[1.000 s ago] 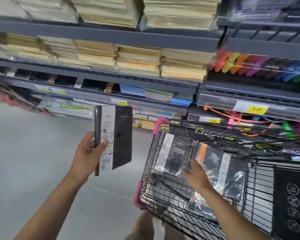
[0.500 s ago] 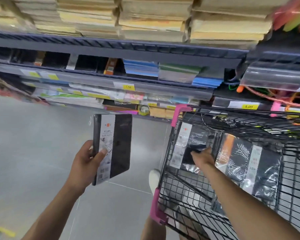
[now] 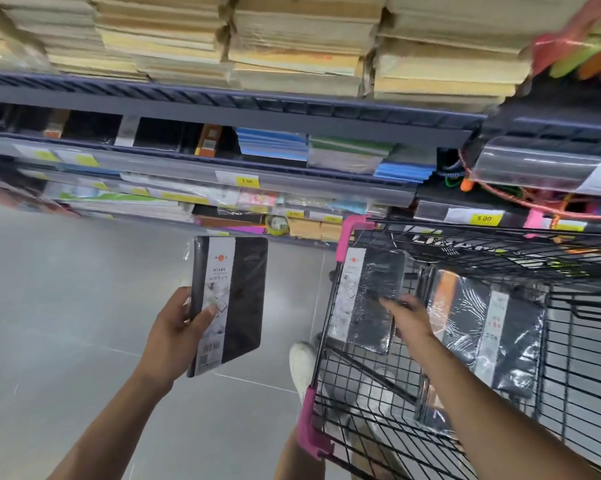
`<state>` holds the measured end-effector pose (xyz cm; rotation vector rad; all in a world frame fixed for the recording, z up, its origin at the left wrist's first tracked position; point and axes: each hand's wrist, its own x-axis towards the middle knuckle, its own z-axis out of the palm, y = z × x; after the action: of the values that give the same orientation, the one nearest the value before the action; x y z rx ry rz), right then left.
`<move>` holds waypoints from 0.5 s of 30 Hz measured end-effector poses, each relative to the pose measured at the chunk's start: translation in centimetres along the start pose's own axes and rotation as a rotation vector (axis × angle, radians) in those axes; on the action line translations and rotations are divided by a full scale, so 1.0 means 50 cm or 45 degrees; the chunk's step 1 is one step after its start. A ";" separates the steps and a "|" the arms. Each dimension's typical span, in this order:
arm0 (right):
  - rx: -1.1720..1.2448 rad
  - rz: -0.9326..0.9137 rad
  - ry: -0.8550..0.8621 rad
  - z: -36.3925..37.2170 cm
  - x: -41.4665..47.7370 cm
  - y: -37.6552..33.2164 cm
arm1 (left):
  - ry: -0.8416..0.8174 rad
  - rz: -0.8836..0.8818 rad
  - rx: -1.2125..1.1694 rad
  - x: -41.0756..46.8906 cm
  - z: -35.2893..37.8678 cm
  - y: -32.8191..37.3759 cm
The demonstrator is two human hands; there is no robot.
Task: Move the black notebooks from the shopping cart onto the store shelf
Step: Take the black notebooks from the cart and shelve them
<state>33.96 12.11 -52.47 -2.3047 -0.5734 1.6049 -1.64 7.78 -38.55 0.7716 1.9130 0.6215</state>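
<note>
My left hand (image 3: 176, 332) grips a black notebook (image 3: 238, 299) with a white paper band, held upright over the floor to the left of the cart. My right hand (image 3: 408, 318) reaches into the black wire shopping cart (image 3: 326, 341) and holds a second wrapped black notebook (image 3: 368, 299), which stands against the cart's left wall. More wrapped black notebooks (image 3: 493, 337) lie in the cart to the right of that hand. Ahead runs the store shelf (image 3: 222, 112), and black notebooks (image 3: 153, 133) stand in its left part.
Stacks of tan notebooks (image 3: 292, 53) fill the shelf above. Blue and green exercise books (image 3: 312, 150) sit right of the black ones. Yellow price tags (image 3: 247, 181) line the shelf rails. My white shoe (image 3: 300, 365) stands on the grey floor beside the cart's pink corner guard (image 3: 309, 431).
The view has tilted down and closer to the shelves. My right hand moved left inside the cart, from the right pile to the notebook at the left wall, and took hold of it.
</note>
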 end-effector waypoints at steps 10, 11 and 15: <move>-0.181 0.101 -0.049 0.026 -0.105 -0.040 | -0.077 -0.055 -0.053 0.003 0.009 0.008; -0.192 0.097 -0.045 0.022 -0.119 -0.046 | -0.086 -0.050 -0.060 0.002 0.008 0.013; -0.153 0.064 -0.012 -0.021 -0.180 -0.060 | -0.084 -0.031 -0.144 -0.004 -0.004 0.032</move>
<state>31.68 10.55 -43.34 -2.4169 -0.6351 1.6474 -1.34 8.70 -37.25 0.6879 1.8081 0.6755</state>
